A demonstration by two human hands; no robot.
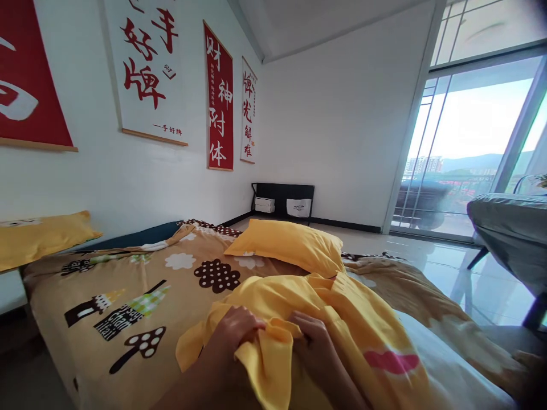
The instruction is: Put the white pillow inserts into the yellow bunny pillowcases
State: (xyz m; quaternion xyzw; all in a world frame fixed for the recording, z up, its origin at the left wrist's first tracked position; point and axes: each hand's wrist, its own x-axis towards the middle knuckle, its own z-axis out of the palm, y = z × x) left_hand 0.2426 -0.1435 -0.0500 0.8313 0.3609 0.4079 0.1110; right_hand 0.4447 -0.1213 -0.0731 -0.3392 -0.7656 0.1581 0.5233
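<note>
A yellow fabric cover with a pink patch lies bunched up in front of me on the bed. My left hand is closed on a fold of it. To the right, my right hand also grips the gathered cloth, its fingers partly hidden by the folds. Between the two hands a loose flap hangs down toward me. Just beyond the cover rests a plump yellow pillow. White bedding shows from beneath the cover's right side.
The bed's brown patterned sheet spreads under everything. Another yellow pillow lies at the far left. A black low rack stands by the far wall. On the right are a grey chair and a glass door.
</note>
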